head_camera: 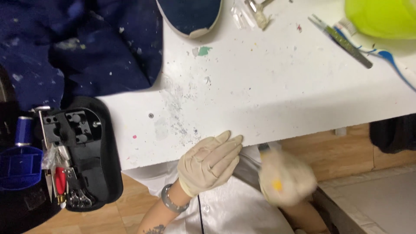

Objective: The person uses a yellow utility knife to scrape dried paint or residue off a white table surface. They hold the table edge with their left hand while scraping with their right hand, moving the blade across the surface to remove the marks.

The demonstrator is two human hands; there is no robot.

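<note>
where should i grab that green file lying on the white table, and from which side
Take the green file by its bare middle, closing on its two long edges from above. It lies flat and slanted on the white table, its upper end close to a blue-handled tool and the yellow-green bowl, so the lower right end is freer.

- The left hand [210, 164] wears a pale glove and lies flat, palm down, fingers [227, 141] together and stretched toward the far right — a grey band circles its bare wrist.
- The right hand [284, 177], also gloved, sits just right of it, blurred; its grip cannot be told.
</note>
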